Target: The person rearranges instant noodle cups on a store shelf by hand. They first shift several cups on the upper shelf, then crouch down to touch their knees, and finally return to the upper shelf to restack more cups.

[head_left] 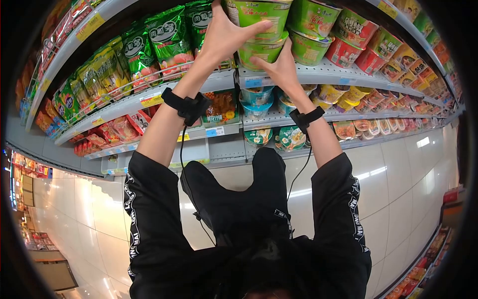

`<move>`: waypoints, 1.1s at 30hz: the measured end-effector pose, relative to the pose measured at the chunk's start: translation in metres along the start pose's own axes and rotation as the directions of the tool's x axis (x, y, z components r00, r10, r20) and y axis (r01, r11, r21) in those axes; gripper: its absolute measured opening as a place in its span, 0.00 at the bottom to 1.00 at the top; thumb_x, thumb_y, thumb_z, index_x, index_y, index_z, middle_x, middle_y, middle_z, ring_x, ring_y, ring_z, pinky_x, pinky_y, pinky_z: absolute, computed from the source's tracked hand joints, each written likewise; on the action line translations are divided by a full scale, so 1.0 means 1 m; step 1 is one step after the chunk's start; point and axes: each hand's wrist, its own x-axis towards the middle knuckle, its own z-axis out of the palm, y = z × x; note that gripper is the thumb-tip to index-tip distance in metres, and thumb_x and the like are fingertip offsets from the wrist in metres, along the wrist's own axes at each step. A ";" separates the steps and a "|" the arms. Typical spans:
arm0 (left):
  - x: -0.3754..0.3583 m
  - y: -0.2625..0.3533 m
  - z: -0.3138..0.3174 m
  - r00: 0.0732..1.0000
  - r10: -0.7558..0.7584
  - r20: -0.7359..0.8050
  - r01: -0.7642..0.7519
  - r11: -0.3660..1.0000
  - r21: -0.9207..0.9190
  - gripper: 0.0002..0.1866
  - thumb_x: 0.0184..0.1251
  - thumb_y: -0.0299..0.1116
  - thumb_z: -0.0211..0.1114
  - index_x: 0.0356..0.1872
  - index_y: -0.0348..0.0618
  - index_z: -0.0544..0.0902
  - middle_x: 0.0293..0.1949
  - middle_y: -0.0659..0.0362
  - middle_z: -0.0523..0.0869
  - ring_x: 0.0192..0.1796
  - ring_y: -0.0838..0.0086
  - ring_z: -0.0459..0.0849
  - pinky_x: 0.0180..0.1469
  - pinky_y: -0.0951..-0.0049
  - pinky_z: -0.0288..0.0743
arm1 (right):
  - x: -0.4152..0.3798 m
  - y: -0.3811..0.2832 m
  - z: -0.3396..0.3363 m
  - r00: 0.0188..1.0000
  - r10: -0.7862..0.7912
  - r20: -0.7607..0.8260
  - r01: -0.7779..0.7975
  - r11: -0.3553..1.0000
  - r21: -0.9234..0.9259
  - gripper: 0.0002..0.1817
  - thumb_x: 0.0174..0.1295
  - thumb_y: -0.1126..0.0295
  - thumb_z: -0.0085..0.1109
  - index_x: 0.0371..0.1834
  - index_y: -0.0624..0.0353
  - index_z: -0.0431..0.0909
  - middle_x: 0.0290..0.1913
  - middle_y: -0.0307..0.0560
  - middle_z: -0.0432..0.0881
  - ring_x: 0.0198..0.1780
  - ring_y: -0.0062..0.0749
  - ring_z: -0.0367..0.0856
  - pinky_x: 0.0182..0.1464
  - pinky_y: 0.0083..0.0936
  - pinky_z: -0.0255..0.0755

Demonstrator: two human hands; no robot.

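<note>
Two green instant noodle tubs stand stacked on the upper shelf in front of me. My left hand (226, 35) is closed on the upper noodle tub (256, 11), its thumb lying across the front and its other fingers at the left side. Lower down, my right hand (283, 67) grips the lower noodle tub (259, 54), with the thumb on its front and the fingers along its right side. The far sides of both tubs are hidden. Close by on the right is another stack of green noodle tubs (309, 50).
Green snack bags (167, 42) stand behind a wire rail (134, 82) on the left. Red noodle tubs (343, 52) continue rightward. Blue tubs (256, 107) and yellow tubs (331, 93) fill the shelf below. Black cables hang from both wrist straps. Tiled floor (393, 199) lies below.
</note>
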 end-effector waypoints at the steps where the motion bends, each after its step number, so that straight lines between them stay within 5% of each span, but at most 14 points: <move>1: 0.000 -0.002 -0.001 1.000 -0.003 0.000 0.003 1.000 0.001 0.53 0.54 0.43 0.84 0.73 0.30 0.59 0.65 0.44 0.78 0.65 0.63 0.78 0.68 0.65 0.73 | 0.001 0.000 0.000 1.000 -0.019 -0.008 0.018 0.999 -0.037 0.53 0.51 0.57 0.83 0.73 0.67 0.56 0.65 0.59 0.76 0.65 0.46 0.78 0.66 0.38 0.73; 4: 0.008 -0.005 -0.006 0.996 0.054 0.066 -0.045 0.990 -0.133 0.47 0.56 0.43 0.82 0.71 0.31 0.64 0.63 0.46 0.81 0.63 0.64 0.80 0.66 0.66 0.74 | 0.001 0.000 0.000 0.999 -0.047 -0.020 0.045 0.994 -0.105 0.53 0.50 0.56 0.83 0.72 0.68 0.56 0.65 0.60 0.76 0.65 0.46 0.79 0.66 0.38 0.73; 6: 0.012 -0.002 -0.011 0.967 0.015 0.256 0.033 0.983 -0.182 0.40 0.60 0.42 0.80 0.68 0.32 0.70 0.60 0.48 0.84 0.61 0.66 0.82 0.64 0.65 0.76 | 0.001 0.002 0.000 0.998 -0.056 -0.024 0.052 0.989 -0.135 0.54 0.50 0.56 0.83 0.73 0.68 0.55 0.65 0.61 0.76 0.65 0.46 0.79 0.66 0.38 0.73; 10: 0.013 -0.003 -0.012 0.970 -0.003 0.243 0.034 0.991 -0.126 0.34 0.63 0.41 0.78 0.64 0.33 0.75 0.57 0.51 0.86 0.57 0.67 0.84 0.62 0.65 0.77 | 0.003 0.003 -0.001 0.997 0.068 -0.023 -0.068 0.998 0.006 0.59 0.46 0.52 0.84 0.72 0.73 0.56 0.63 0.67 0.77 0.63 0.53 0.80 0.65 0.40 0.74; 13: 0.012 -0.015 -0.010 0.949 -0.104 0.298 0.166 0.968 -0.190 0.38 0.63 0.38 0.78 0.69 0.31 0.69 0.62 0.48 0.82 0.62 0.65 0.81 0.66 0.65 0.75 | 0.000 0.000 -0.003 0.996 0.089 -0.016 -0.088 0.995 0.042 0.58 0.46 0.53 0.84 0.72 0.74 0.55 0.64 0.67 0.77 0.64 0.51 0.80 0.65 0.40 0.73; 15: 0.010 -0.040 -0.001 0.982 -0.048 0.183 0.057 0.997 -0.047 0.53 0.59 0.51 0.80 0.74 0.30 0.59 0.65 0.44 0.78 0.67 0.63 0.79 0.69 0.65 0.73 | -0.001 -0.002 -0.003 0.996 0.083 -0.014 -0.082 0.996 0.044 0.58 0.47 0.54 0.84 0.72 0.74 0.56 0.65 0.67 0.76 0.66 0.50 0.79 0.66 0.40 0.73; 23: 0.013 -0.052 0.011 0.996 0.054 0.068 -0.048 0.996 -0.077 0.49 0.57 0.54 0.81 0.69 0.31 0.66 0.62 0.46 0.81 0.63 0.64 0.82 0.65 0.64 0.76 | -0.009 -0.006 -0.005 0.997 0.037 -0.062 -0.032 0.997 0.072 0.57 0.55 0.62 0.81 0.78 0.73 0.50 0.72 0.64 0.70 0.71 0.42 0.73 0.72 0.35 0.68; 25: 0.014 -0.050 0.011 0.997 -0.004 0.082 0.015 0.991 -0.136 0.61 0.49 0.56 0.84 0.72 0.24 0.58 0.64 0.39 0.79 0.66 0.58 0.80 0.68 0.63 0.74 | -0.008 -0.005 -0.007 0.998 0.045 -0.041 -0.040 0.992 0.122 0.56 0.56 0.62 0.81 0.79 0.73 0.50 0.72 0.64 0.70 0.72 0.42 0.72 0.73 0.35 0.67; 28: 0.009 -0.042 0.013 0.998 -0.032 0.045 0.037 0.992 -0.120 0.62 0.47 0.56 0.85 0.72 0.24 0.58 0.64 0.39 0.79 0.65 0.57 0.81 0.67 0.63 0.75 | -0.007 0.003 -0.005 0.999 0.005 -0.048 -0.002 0.997 0.080 0.56 0.56 0.62 0.81 0.78 0.74 0.50 0.73 0.64 0.69 0.73 0.42 0.71 0.73 0.35 0.66; 33: 0.012 -0.051 0.021 1.000 -0.027 -0.010 0.026 0.998 -0.063 0.61 0.48 0.55 0.85 0.73 0.25 0.57 0.62 0.39 0.80 0.63 0.58 0.83 0.66 0.64 0.77 | -0.006 0.001 0.000 0.997 0.028 -0.074 -0.028 1.000 -0.004 0.58 0.52 0.57 0.82 0.77 0.72 0.51 0.69 0.68 0.73 0.68 0.53 0.76 0.67 0.38 0.71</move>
